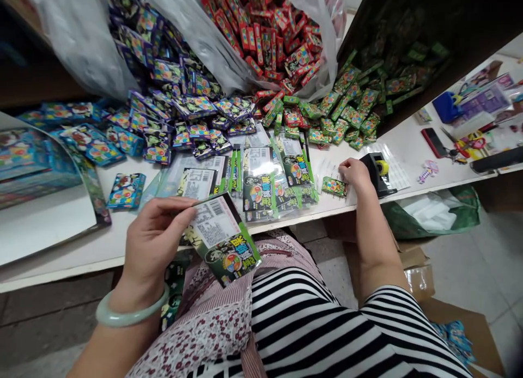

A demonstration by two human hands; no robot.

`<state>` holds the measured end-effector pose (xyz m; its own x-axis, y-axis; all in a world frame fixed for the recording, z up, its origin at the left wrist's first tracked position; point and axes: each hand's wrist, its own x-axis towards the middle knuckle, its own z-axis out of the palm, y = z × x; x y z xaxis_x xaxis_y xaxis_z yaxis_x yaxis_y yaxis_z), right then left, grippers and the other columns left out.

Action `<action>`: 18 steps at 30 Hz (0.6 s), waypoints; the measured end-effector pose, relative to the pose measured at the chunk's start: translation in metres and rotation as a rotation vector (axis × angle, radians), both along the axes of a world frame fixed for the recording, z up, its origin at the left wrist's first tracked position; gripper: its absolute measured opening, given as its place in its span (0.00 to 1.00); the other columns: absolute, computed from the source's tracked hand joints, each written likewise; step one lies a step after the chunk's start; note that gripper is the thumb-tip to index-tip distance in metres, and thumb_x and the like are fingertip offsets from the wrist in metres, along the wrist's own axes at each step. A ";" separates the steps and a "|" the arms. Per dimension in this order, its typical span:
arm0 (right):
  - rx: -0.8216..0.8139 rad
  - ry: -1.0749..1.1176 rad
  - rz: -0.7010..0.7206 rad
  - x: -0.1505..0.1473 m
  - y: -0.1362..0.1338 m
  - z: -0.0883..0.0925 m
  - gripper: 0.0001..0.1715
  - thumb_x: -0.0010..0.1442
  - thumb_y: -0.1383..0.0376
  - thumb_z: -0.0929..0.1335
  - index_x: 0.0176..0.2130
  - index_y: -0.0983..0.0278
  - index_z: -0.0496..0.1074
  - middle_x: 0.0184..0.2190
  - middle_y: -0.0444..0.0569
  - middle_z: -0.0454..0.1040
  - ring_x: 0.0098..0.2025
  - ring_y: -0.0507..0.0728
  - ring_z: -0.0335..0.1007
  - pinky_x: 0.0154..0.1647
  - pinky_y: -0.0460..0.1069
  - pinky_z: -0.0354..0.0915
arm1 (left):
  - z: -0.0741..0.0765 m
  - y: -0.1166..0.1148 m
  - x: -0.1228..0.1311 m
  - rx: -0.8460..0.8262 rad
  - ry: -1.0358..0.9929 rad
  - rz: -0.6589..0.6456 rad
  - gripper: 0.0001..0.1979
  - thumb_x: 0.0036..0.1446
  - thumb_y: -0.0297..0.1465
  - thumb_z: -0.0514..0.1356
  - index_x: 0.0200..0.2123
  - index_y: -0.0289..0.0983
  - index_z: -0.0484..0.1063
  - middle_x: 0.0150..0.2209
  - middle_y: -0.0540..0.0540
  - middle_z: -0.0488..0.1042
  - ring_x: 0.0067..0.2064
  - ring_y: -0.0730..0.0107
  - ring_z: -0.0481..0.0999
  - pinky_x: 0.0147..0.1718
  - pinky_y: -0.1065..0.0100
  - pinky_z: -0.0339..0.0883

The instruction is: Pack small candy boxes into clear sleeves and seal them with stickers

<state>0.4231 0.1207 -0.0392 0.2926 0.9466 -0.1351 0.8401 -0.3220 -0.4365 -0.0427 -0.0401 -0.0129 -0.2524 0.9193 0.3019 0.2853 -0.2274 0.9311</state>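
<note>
Between its thumb and fingers, my left hand [157, 239] pinches the corner of a green and black printed packet [224, 239], held tilted in front of the table edge. My right hand [354, 174] is at the table's front, its fingers closed at a small clear bag, beside a small green box [334, 186]. Whether the fingers grip the bag or the box is hard to tell. Similar printed packets [259, 184] lie overlapping between my hands. A black tape dispenser [378, 174] with yellow tape stands just right of my right hand.
Piles of purple boxes [196, 105], red boxes [265, 40] and green boxes [355, 111] line the back. Blue boxes [126, 191] lie left, near an open carton [44, 220]. A red phone-like object [434, 142] and scissors [469, 145] lie right.
</note>
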 end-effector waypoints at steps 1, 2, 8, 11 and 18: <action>0.006 0.023 -0.010 -0.001 -0.001 -0.002 0.03 0.54 0.68 0.69 0.31 0.64 0.75 0.32 0.51 0.77 0.37 0.58 0.72 0.47 0.54 0.65 | 0.001 -0.001 0.000 -0.007 -0.004 0.007 0.09 0.48 0.25 0.70 0.32 0.45 0.78 0.34 0.54 0.83 0.37 0.67 0.81 0.31 0.66 0.75; 0.013 0.050 -0.021 -0.001 -0.003 -0.003 0.02 0.54 0.68 0.69 0.31 0.64 0.74 0.30 0.49 0.76 0.35 0.57 0.71 0.46 0.53 0.65 | 0.002 -0.001 0.001 -0.018 -0.010 0.016 0.09 0.48 0.25 0.71 0.32 0.44 0.78 0.34 0.54 0.82 0.37 0.68 0.80 0.32 0.66 0.75; 0.027 0.293 -0.055 0.006 -0.014 0.014 0.04 0.55 0.66 0.67 0.29 0.62 0.67 0.27 0.44 0.71 0.29 0.53 0.70 0.33 0.50 0.69 | 0.011 -0.004 0.012 -0.068 -0.068 0.050 0.05 0.49 0.28 0.69 0.32 0.40 0.77 0.34 0.50 0.80 0.39 0.68 0.79 0.38 0.66 0.73; 0.089 0.402 0.009 -0.012 -0.024 0.043 0.04 0.56 0.64 0.68 0.31 0.62 0.68 0.29 0.44 0.71 0.31 0.52 0.69 0.35 0.49 0.70 | 0.013 -0.003 0.015 -0.011 -0.052 -0.015 0.05 0.51 0.28 0.68 0.32 0.40 0.76 0.33 0.50 0.80 0.38 0.70 0.79 0.37 0.68 0.73; 0.035 0.823 0.865 -0.171 -0.063 0.118 0.09 0.57 0.59 0.72 0.32 0.61 0.73 0.30 0.45 0.74 0.32 0.52 0.69 0.36 0.49 0.66 | 0.019 -0.005 0.026 0.019 0.028 -0.088 0.05 0.58 0.33 0.65 0.35 0.40 0.72 0.33 0.50 0.75 0.36 0.71 0.75 0.36 0.67 0.71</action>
<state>0.2524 0.0577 0.0788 -0.6060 0.7941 0.0465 0.2365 0.2358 -0.9426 -0.0163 -0.0455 0.0065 -0.1621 0.9317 0.3252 0.2894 -0.2701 0.9183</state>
